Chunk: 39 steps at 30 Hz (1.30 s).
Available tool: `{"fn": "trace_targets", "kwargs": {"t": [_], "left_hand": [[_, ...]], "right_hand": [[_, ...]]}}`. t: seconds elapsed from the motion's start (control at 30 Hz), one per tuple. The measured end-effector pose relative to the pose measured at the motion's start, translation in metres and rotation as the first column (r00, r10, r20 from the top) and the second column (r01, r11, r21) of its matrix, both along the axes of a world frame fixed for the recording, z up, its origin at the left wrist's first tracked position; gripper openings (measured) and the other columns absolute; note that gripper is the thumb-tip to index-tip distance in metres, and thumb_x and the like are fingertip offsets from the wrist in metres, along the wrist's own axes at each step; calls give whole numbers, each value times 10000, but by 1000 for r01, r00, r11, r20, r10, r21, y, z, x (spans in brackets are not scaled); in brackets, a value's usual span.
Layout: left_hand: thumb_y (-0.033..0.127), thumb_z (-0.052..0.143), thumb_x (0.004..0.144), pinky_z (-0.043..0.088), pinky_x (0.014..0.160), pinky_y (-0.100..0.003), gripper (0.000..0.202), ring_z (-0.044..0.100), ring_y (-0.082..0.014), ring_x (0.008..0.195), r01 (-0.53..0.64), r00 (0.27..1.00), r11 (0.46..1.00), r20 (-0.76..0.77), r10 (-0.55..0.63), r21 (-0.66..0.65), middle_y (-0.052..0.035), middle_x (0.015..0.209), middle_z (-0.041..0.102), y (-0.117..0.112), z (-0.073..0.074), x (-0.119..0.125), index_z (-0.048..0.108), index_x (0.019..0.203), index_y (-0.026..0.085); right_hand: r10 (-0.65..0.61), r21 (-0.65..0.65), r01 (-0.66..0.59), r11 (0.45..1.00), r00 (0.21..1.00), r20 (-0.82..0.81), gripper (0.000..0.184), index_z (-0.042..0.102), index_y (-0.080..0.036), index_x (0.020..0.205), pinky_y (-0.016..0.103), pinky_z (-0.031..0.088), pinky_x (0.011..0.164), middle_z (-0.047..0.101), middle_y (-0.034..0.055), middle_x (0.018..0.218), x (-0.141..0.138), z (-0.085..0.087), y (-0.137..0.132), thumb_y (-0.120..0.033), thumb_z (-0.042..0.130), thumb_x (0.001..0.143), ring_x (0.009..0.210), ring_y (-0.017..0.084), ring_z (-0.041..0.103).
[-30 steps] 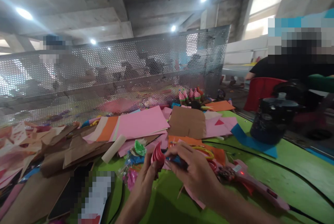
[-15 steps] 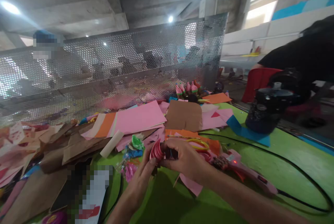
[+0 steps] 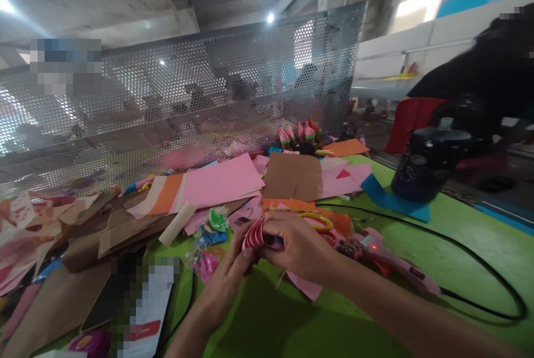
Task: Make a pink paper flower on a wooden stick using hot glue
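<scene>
Between my two hands is a pink ridged craft piece (image 3: pixel 253 235), its layers curved like a coil. My left hand (image 3: pixel 228 273) closes on it from the near left, with the thumb pressed against its lower side. From the right, my right hand (image 3: pixel 295 244) curls its fingers around the other end, covering much of it. A pink glue gun (image 3: pixel 394 266) with a lit red light lies to the right of my right hand. Just left of my left hand are crumpled green wrap (image 3: pixel 219 221) and magenta wrap (image 3: pixel 207 266).
Pink sheets (image 3: pixel 223 182) and a brown sheet (image 3: pixel 292 177) lie behind the hands. Several pink swirled pieces (image 3: pixel 307 132) stand farther back. A black cable (image 3: pixel 471 244) loops on the right, near a dark jug (image 3: pixel 428 166). A perforated metal screen (image 3: pixel 208 91) borders the green table (image 3: pixel 267 319).
The ridged piece has turned slightly, so more of its pink layers show. Both hands keep hold of it. The camera view has shifted a little.
</scene>
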<state>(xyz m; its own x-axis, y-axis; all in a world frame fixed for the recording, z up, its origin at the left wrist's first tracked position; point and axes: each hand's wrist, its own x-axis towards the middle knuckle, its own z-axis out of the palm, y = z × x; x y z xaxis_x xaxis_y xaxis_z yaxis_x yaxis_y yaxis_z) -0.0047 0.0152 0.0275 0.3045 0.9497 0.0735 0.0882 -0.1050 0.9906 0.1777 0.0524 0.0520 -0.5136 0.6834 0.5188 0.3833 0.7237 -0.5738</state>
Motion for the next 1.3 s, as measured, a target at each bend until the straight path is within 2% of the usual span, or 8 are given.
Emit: {"fn": "trace_targets", "kwargs": {"t": [0.33, 0.57, 0.67, 0.83, 0.9, 1.0, 1.13, 1.3], "left_hand": [[481, 457, 935, 440, 962, -401, 555, 576, -258, 1063, 13, 1000, 1000, 14, -13, -2, -95, 1048, 659, 1, 3, -2, 423, 1412, 200], [490, 451, 934, 383, 1037, -408, 504, 530, -266, 1132, -19, 999, 1000, -36, 19, 14, -78, 1096, 623, 1, 4, -2, 467, 1358, 216], [494, 450, 930, 374, 1038, -403, 526, 511, -277, 1158, -15, 999, 1000, -50, 16, 8, -85, 1159, 609, 1, 7, -3, 447, 1379, 219], [520, 404, 942, 377, 998, -360, 554, 519, -245, 1098, 2, 1000, 998, -19, -3, -56, -78, 1242, 580, 1, 9, -3, 388, 1424, 249], [537, 407, 936, 366, 970, -345, 581, 507, -230, 1044, -49, 998, 996, -38, 46, -74, -67, 1194, 585, 2, 5, -2, 370, 1439, 248], [579, 427, 912, 360, 880, -316, 630, 483, -215, 930, -111, 993, 989, -54, 106, -93, -37, 987, 595, 7, -5, -2, 367, 1439, 239], [586, 415, 914, 346, 733, -288, 603, 413, -182, 750, -84, 996, 996, -29, 83, -36, 5, 807, 508, 12, -16, -3, 388, 1402, 232], [602, 394, 920, 349, 722, -295, 592, 400, -177, 734, -55, 997, 998, -46, 54, -15, 15, 770, 469, 14, -19, -5, 390, 1380, 230]], "right_hand": [[22, -14, -21, 1000, 1000, 8, 165, 700, -178, 757, 235, 412, 700, 662, -7, 788, 0, 2, 3, -17, 716, 726, 775, 147, 578], [52, -47, -52, 998, 999, 1, 80, 691, -170, 772, 239, 411, 680, 657, -4, 787, 1, 3, 3, -129, 759, 760, 746, 144, 580], [7, -61, -6, 998, 1000, 10, 133, 656, -163, 769, 238, 401, 660, 641, -8, 790, 1, 6, 1, -170, 787, 744, 728, 139, 564], [-125, -72, 120, 990, 990, -69, 216, 599, -173, 841, 225, 385, 632, 626, -22, 792, 2, 13, -9, -86, 757, 723, 693, 124, 545], [-86, -49, 82, 995, 993, -77, 160, 625, -177, 806, 218, 388, 639, 625, -21, 785, 1, 13, -14, -64, 725, 754, 700, 121, 551], [-47, -25, 47, 999, 998, -38, 134, 694, -187, 822, 219, 398, 639, 645, -8, 782, -4, 10, -18, -56, 693, 790, 704, 125, 571], [-106, 44, 106, 993, 994, 9, 152, 715, -188, 835, 229, 396, 634, 659, -6, 763, -9, 1, -18, -46, 683, 793, 698, 134, 589], [-164, 142, 153, 978, 984, 71, 127, 693, -189, 825, 244, 381, 627, 648, -6, 761, -10, -5, -17, -67, 676, 797, 688, 143, 586]]}}
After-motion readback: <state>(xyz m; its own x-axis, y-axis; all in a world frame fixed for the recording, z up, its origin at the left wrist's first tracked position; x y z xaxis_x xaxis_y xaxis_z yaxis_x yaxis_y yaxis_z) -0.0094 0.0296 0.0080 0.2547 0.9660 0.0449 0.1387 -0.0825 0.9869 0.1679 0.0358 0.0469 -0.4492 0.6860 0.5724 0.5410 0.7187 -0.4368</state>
